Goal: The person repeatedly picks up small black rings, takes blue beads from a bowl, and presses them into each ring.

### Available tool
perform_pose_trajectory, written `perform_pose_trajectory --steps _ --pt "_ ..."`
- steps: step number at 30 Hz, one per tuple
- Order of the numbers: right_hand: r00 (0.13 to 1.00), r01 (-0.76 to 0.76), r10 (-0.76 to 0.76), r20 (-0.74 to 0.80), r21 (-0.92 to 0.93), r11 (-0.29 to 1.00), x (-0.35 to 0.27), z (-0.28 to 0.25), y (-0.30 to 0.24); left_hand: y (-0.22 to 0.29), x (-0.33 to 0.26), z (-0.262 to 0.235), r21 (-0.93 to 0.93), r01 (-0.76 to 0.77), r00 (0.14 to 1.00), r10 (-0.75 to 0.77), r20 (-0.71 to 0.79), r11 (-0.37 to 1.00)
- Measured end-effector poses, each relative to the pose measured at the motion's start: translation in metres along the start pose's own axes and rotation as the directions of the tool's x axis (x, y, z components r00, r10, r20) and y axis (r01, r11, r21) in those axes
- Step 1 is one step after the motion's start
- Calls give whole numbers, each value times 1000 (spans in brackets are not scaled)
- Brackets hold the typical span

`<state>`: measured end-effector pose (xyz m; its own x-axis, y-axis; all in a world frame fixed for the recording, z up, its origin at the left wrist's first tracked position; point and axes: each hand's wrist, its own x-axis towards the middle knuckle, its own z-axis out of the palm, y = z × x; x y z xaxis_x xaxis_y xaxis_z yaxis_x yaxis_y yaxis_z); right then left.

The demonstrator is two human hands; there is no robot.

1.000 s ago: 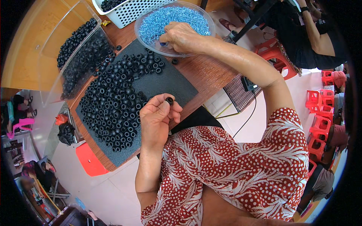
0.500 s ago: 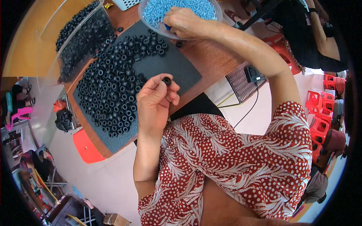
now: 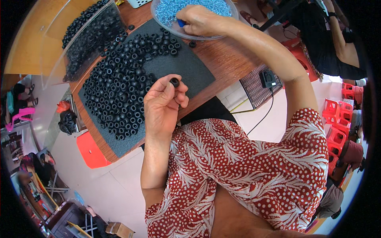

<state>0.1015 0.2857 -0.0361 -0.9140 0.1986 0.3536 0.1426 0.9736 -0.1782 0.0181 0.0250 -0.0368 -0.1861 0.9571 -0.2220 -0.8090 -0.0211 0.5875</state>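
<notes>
Your left hand [image 3: 164, 97] pinches 1 black ring [image 3: 174, 82] mid-frame, right hand [image 3: 194, 20] grips blue thingy [image 3: 181, 23] over bowl [image 3: 170, 29] up top.

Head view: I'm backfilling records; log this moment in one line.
left hand: pinching black bead; right hand: holding blue item, at bowl; mat: black beads piled

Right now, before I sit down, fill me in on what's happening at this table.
A person is working bare-handed at a wooden table. The left hand pinches one small black ring-shaped piece. The right hand is at a clear round bowl of shiny blue bits, holding a small blue object, mostly hidden. Many more black pieces lie heaped on a dark mat, and others fill a clear bin beside it.
</notes>
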Motion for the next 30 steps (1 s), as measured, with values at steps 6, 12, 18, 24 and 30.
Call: perform_pose_trajectory --steps 6,12,18,24,30 --pt "987 -158 132 87 470 868 -12 -53 -61 3 -3 3 126 -113 990 122 -69 986" --pt "957 -272 71 280 791 547 -31 -58 -108 1 -2 12 198 -190 973 212 -93 962" --pt "922 -385 104 373 854 350 -32 -55 -114 -2 -3 12 301 -251 951 292 -99 920" --pt "921 -390 187 342 815 429 -35 -44 -118 -1 -4 15 316 -297 939 336 -75 901" --pt "885 -446 297 357 832 329 -35 -37 -131 -4 -7 5 94 -250 964 256 -63 964"
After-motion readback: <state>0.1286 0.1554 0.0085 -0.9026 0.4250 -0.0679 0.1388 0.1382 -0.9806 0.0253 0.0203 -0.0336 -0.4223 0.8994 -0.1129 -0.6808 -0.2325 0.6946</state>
